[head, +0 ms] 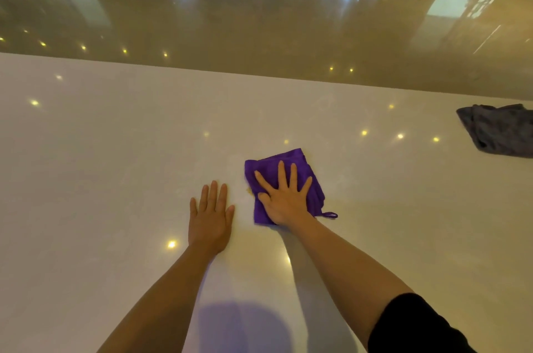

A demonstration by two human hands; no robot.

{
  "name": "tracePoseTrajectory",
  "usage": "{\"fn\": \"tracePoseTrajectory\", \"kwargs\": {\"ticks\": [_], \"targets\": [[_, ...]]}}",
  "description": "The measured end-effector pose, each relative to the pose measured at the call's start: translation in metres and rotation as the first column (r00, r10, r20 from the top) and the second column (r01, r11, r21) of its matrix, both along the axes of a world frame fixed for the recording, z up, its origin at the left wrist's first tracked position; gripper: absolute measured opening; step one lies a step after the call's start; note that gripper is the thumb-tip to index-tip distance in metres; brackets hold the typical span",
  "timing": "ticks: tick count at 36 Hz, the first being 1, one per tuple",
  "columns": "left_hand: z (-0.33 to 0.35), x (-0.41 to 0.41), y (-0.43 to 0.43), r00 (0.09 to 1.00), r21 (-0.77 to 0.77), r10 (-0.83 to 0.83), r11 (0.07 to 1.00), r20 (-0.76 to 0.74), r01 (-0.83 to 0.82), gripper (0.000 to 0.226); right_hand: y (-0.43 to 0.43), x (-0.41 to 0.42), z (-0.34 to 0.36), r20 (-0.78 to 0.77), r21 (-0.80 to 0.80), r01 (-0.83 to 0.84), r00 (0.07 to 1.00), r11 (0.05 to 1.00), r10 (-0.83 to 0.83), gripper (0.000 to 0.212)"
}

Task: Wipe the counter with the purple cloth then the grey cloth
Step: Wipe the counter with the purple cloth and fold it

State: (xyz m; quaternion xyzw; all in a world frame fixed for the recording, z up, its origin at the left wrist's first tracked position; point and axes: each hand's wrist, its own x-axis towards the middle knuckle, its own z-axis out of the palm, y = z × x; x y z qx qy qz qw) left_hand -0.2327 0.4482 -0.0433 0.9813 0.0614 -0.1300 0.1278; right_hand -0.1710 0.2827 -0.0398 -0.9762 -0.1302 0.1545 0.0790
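Head view, looking down. Could miss the small yellow spot peeking out at the purple cloth's left edge. Could bunch the cloth if pushed too fast. Right hand flat on it, fingers spread wide, pressing, not gripping. Left hand flat and bare on the white counter. Grey cloth far right, untouched.

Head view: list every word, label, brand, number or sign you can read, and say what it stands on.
None can be read.
Folded purple cloth under the right hand: plain, no tag text visible.
Crumpled grey cloth: no print visible.
Glossy white counter: only light reflections.
Left hand lies flat on the counter, holding nothing.
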Motion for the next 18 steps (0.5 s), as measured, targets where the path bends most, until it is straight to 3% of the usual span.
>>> {"fn": "tracePoseTrajectory", "kwargs": {"ticks": [18], "targets": [[-0.006, -0.001, 0.002, 0.999, 0.011, -0.013, 1.000, 0.034, 0.012, 0.056, -0.028, -0.059, 0.000, 0.074, 0.003, -0.367, 0.928, 0.930, 0.366, 0.052]]}}
